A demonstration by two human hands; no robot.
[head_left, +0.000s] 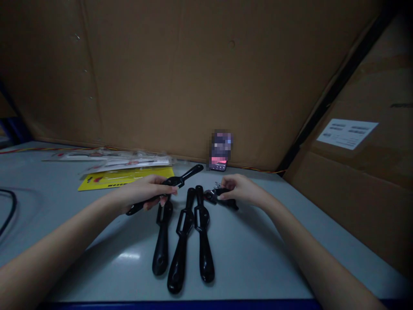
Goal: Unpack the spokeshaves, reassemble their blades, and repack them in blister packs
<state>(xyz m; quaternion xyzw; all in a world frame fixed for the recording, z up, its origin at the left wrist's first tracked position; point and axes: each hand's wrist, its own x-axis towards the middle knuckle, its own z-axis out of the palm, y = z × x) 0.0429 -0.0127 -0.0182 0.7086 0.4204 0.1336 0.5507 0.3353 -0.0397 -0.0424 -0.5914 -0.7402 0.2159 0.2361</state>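
Note:
My left hand is closed around a black spokeshave body, tilted with its far handle pointing up and right. Three more black spokeshave bodies, a left one, a middle one and a right one, lie on the table with handles towards me. To their right, my right hand has its fingertips pinched together at small black parts and shiny metal pieces. What exactly those fingers grip is partly hidden.
Clear plastic packages and a yellow card lie at the back left. A phone leans on the cardboard wall. A labelled cardboard box borders the right side. A black cable curves at the left edge of the grey table.

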